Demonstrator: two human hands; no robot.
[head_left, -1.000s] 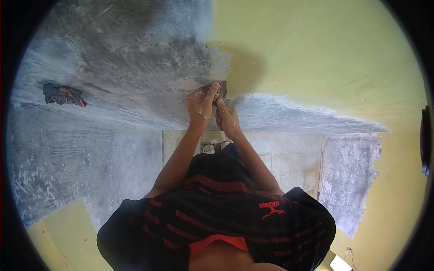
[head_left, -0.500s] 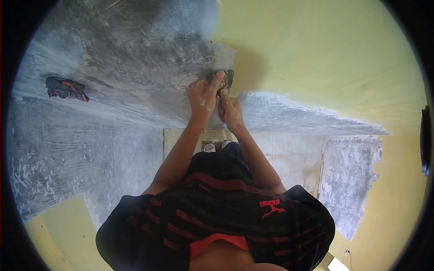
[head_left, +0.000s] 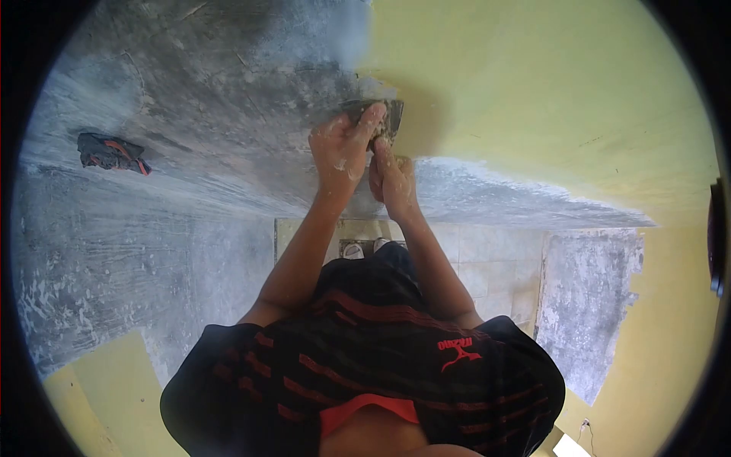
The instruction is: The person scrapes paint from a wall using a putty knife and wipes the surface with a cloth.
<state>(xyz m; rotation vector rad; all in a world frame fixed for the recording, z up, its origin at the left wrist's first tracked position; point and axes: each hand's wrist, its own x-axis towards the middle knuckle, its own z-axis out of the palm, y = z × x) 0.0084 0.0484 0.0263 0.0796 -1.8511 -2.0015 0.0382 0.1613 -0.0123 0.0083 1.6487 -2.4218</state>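
Observation:
Both of my hands are on a scraper with a dark flat blade (head_left: 395, 120), pressed against the wall where the grey surface meets the yellow-green paint (head_left: 525, 91). My left hand (head_left: 339, 148) is closed around the scraper, its thumb lying along the tool. Just below it to the right, my right hand (head_left: 393, 179) grips the scraper's lower end. Pale dust or flakes coat the fingers of both hands. My fingers hide most of the tool, including its handle.
A crumpled dark cloth with orange-red trim (head_left: 114, 153) is at the left against the grey wall (head_left: 221, 99). Light floor tiles (head_left: 487, 263) show below, around my feet. A dark object (head_left: 716, 236) juts in at the right edge. A cable (head_left: 585, 428) hangs at lower right.
My hands and the scraper have moved slightly upward along the wall, with the blade a little to the right. The cloth has stayed put.

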